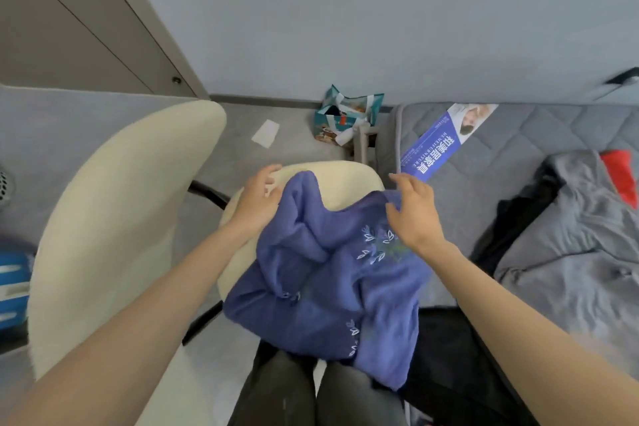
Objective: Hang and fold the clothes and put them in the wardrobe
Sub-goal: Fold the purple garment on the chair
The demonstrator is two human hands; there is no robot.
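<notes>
Sweater [321,287] heaped on a cream chair seat [345,180], a hand at each side.
Purple knit with white embroidered leaves covers most of the seat, its near hem hanging off the seat's near edge over dark trousers [276,391]. At the seat's left side the left hand [257,199] touches the sweater, fingers apart and relaxed. At the right side the right hand [413,214] meets a raised fold, fingers loosely curled; whether they pinch it I cannot tell. Beyond the seat a printed bag [345,114] stands on the floor.
</notes>
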